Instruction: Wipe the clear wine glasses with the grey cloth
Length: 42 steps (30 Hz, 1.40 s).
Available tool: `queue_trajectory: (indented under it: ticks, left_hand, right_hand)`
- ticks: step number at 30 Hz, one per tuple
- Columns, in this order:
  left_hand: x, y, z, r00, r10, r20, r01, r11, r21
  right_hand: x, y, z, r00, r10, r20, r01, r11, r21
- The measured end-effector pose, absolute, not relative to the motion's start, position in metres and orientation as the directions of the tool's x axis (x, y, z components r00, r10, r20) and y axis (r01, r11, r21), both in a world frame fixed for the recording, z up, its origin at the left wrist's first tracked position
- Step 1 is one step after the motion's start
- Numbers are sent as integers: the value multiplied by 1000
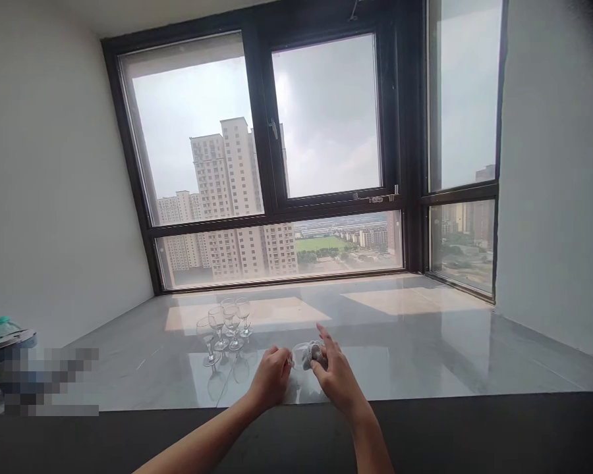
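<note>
In the head view my left hand [273,375] is closed round the foot end of a small stemmed glass [299,355], which lies tilted sideways between my hands. My right hand [333,372] pinches a crumpled grey cloth [317,356] against the bowl end of that glass, with its forefinger stretched outward. Whether the cloth goes inside the bowl or only covers its rim I cannot tell. Both hands are over the front part of a glossy grey stone sill [400,368]. Left of them, several clear stemmed glasses [232,322] stand upright in a close group.
A dark container [0,359] with a green-capped clear bottle [0,322] stands at the far left, beside a blurred-out patch. A dark-framed window [271,214] rises behind the sill, between white walls [553,197]. Sunlight patches and reflections lie on the stone.
</note>
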<state>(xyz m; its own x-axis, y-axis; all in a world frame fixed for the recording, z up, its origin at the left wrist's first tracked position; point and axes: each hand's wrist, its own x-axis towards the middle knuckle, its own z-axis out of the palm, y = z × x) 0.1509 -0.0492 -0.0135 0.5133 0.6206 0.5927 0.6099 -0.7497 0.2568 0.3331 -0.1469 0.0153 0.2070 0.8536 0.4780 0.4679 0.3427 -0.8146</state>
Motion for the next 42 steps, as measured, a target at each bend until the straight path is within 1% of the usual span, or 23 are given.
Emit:
queue_trajectory:
  ticks: [7,13,21,25,27,29,32,34,36,39,42]
  left_hand:
    - [151,-44,-18,514,618,595,614,-749,248]
    - [150,-47,-16,543,608,580,591,-767,251]
    - [150,-48,-13,524,628,576,607,-749,265]
    - [151,-46,-12,542,638,548,578,-756,309]
    - [151,-45,-12,549,635,543,555,-763,331]
    - [152,-45,-11,553,630,545,538,-770,343]
    - [152,-46,-9,559,621,549,516,-779,356]
    - [153,-47,-8,565,620,544,497,-782,376]
    - [153,-48,-6,567,622,539,480,-782,397]
    - [152,-50,-4,563,628,538,482,-778,403]
    - [151,-51,-3,539,628,561,530,-770,354]
  right_hand:
    - [326,-146,20,226,853,471,463,331,-822]
    - [320,-144,19,194,885,423,469,295,-832]
    - [310,-140,19,223,844,487,460,350,-816]
    - [305,-139,21,227,827,514,437,385,-813]
    - [303,-138,21,235,822,519,392,408,-824]
    - [301,-136,21,260,816,517,307,438,-845]
    - [301,-131,20,315,813,490,121,478,-870]
    - [301,-129,19,347,816,463,-8,496,-868]
    - [301,-127,20,377,817,437,-100,505,-857]
    - [303,-127,20,428,806,409,-142,507,-850]
    - [307,-129,21,503,773,386,-125,507,-853]
